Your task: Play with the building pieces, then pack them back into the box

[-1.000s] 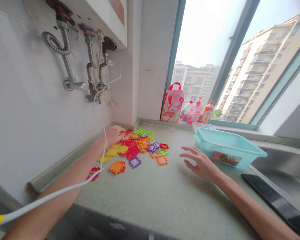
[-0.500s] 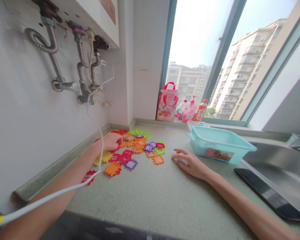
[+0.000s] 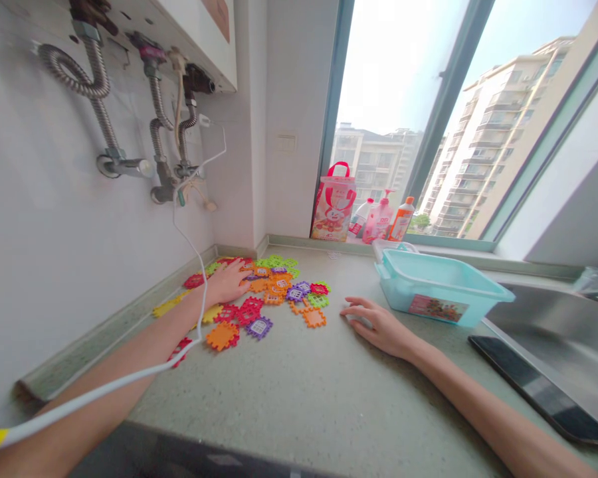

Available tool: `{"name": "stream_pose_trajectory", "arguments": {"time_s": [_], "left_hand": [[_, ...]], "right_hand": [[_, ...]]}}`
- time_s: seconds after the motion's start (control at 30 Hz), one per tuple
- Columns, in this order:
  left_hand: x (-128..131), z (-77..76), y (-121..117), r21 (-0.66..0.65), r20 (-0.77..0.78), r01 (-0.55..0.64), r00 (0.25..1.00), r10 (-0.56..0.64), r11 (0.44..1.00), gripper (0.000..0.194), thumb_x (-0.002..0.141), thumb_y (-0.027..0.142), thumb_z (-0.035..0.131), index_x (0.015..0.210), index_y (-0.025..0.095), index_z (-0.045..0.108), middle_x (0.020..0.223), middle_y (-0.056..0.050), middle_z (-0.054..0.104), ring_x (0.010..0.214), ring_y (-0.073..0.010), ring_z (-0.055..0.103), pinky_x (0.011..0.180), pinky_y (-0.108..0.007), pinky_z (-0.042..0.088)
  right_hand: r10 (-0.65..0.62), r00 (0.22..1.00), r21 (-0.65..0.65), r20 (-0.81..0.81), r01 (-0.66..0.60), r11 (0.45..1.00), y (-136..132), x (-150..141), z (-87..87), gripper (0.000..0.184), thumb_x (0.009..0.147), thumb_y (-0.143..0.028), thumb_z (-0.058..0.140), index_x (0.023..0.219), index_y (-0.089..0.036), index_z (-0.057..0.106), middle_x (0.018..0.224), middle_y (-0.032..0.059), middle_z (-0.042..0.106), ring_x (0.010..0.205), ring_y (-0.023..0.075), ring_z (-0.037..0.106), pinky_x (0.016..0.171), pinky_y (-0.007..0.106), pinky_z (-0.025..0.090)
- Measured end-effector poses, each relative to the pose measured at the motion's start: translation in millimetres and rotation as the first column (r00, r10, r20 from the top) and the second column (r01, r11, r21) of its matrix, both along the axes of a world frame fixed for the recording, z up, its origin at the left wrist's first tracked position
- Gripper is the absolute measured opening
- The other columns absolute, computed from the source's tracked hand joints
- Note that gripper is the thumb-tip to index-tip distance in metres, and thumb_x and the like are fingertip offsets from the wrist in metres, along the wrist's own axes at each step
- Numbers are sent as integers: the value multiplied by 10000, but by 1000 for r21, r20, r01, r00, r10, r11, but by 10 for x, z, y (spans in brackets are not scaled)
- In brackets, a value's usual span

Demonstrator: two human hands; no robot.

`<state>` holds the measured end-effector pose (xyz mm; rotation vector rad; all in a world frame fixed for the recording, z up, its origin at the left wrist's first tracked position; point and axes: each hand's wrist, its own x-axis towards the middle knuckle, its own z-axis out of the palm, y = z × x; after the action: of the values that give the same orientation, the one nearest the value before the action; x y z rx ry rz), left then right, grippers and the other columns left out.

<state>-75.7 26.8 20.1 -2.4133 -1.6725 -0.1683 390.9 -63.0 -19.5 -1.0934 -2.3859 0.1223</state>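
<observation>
Several flat plastic puzzle tiles [image 3: 274, 292] in red, orange, yellow, green and purple lie scattered on the grey countertop [image 3: 303, 392] near the left wall. My left hand [image 3: 228, 282] lies flat on the tiles with its fingers stretched out, holding nothing. My right hand [image 3: 379, 325] rests palm down on the bare counter, fingers apart, just left of a light blue plastic bin [image 3: 441, 289]. An orange tile [image 3: 314, 317] is the nearest tile to my right hand.
A white cable [image 3: 189, 232] hangs from wall pipes [image 3: 154, 133] across my left arm. A pink bag [image 3: 333, 206] and bottles [image 3: 389, 219] stand on the window sill. A steel sink [image 3: 563, 332] and a dark phone [image 3: 533, 388] lie at the right.
My left hand has opened from a curled grip to lie flat and has moved slightly up over the tiles, which are more spread toward the wall. My right hand has settled onto the counter.
</observation>
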Motion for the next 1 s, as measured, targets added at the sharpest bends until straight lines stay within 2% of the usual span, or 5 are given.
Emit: {"name": "stream_pose_trajectory", "arguments": {"time_s": [0.27,0.5,0.6,0.73,1.0], "left_hand": [[91,67,-22,32,26,278,960,-279,960,555,851,162,557,1352,289,757,1543,-91,576,1459,-325,494,1275,-490,335],[314,151,-186,-81,98,452,890,-445,888,726,805,48,496,1446,337,675,1386,-40,698,1280,-242,630,1156,-388,462],[388,225,-311,-84,206,487,862,-463,870,630,882,106,500,1463,299,649,1426,-34,689,1312,-220,626,1161,-350,456],[459,304,-454,-32,252,513,834,-490,858,300,969,338,603,1195,253,782,1229,-67,759,1165,-233,686,1085,-349,500],[477,321,-463,-69,265,592,787,-557,803,283,996,374,595,999,244,846,1162,-70,779,1091,-218,699,1044,-337,503]], "right_hand": [[9,1000,15,-4,-9,1000,-10,-13,20,316,1020,-315,557,1261,-293,760,1436,133,655,1273,310,677,1108,512,546],[36,999,16,24,-36,999,-69,-89,105,347,1022,-385,594,1334,-288,710,1395,106,692,1257,295,659,1107,506,535],[44,999,8,26,-44,999,-71,-96,115,346,1023,-416,605,1325,-284,709,1385,99,701,1249,293,651,1104,500,529],[40,999,14,13,-40,999,-51,-88,90,359,1020,-433,620,1339,-290,704,1380,94,706,1250,291,645,1098,496,526],[27,1000,10,12,-27,1000,-62,-100,88,359,1027,-428,591,1335,-288,712,1387,94,700,1248,298,642,1099,506,522]]}}
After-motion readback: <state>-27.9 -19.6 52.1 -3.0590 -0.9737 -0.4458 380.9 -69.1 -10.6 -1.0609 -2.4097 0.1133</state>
